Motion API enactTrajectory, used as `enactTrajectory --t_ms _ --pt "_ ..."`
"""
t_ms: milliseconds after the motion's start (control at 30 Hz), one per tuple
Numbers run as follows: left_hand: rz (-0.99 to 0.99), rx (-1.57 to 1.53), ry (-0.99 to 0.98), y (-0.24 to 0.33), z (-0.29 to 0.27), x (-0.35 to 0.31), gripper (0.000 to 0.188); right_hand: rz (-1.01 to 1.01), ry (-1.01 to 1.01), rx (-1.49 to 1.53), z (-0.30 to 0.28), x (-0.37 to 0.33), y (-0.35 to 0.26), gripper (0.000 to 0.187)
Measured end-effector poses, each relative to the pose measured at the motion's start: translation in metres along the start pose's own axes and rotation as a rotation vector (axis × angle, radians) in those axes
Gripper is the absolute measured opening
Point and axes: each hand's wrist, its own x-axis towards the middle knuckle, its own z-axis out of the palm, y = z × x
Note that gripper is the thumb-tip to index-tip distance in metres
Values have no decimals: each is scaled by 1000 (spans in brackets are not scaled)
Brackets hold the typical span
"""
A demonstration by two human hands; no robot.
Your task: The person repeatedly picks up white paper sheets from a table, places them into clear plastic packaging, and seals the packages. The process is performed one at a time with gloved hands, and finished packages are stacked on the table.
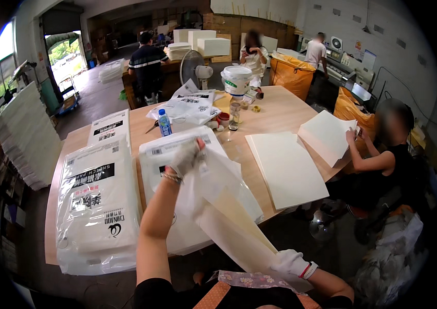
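My left hand (185,159), in a pale glove with bare fingertips, is raised over the table and closed on the mouth of a clear printed plastic bag (193,198). A stack of cream paper sheets (236,229) slants from that bag down toward my body. At its lower end my right hand (289,261), in a white glove, grips the stack's edge; part of its fingers is hidden. Beneath lies a pile of printed plastic bags (159,148). Left of it are filled bags of paper (87,206), lying flat.
A blue-labelled bottle (165,123), a glass jar (234,116) and a white bucket (236,81) stand farther back on the table (275,110). To the right lies a stack of white sheets (285,170). A seated co-worker (383,159) handles more sheets (326,135) there.
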Motion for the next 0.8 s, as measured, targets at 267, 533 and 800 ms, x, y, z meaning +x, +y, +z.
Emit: enactTrajectory --t_ms 267,533,800 --pt "-41 880 -92 -24 16 5 18 60 5 -182 -31 -18 -16 37" --pt "295 971 -366 -119 164 -77 32 -272 723 133 -22 161 101 42" --pt "603 1443 -147 -219 54 -112 46 380 465 86 -77 215 56 64"
